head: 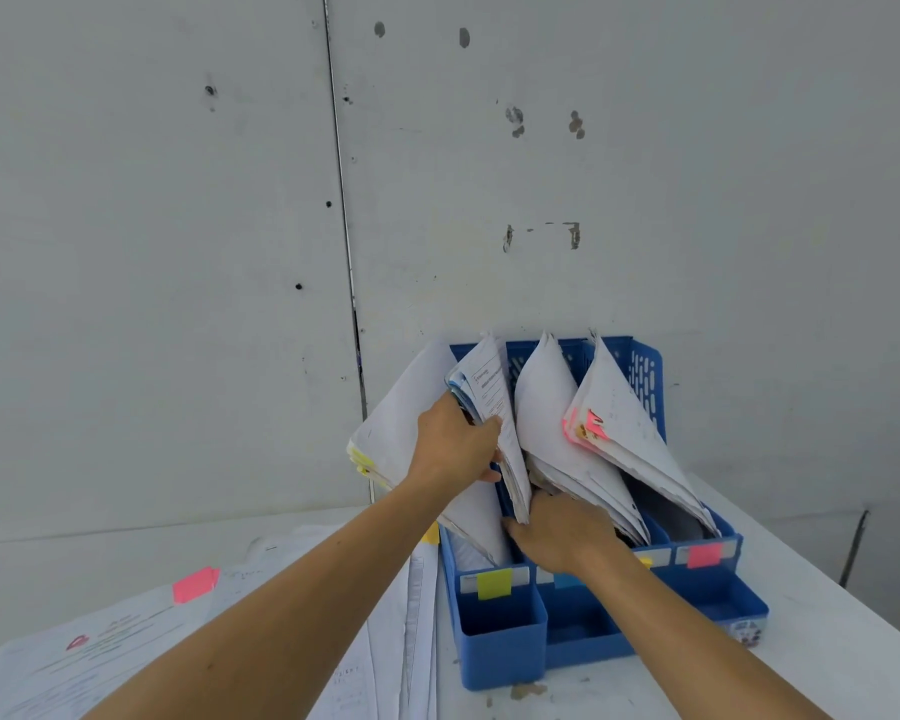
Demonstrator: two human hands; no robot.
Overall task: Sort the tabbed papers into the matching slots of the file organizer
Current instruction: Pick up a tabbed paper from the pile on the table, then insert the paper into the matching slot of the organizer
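White surface (827, 641) at lower frame is carrying a blue plastic file organizer (505, 652); left hand (453, 444) and right hand (562, 537) are both grasping a white paper bundle (494, 407) in its second slot.

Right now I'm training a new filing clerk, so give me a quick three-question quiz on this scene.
1. True or false: the file organizer is red.
2. Which hand grips the stack of papers from above? A. left hand B. right hand
3. What colour is the tab on the loose sheet lying on the table at the left?

Key: 1 false, it is blue. 2 A. 3 pink.
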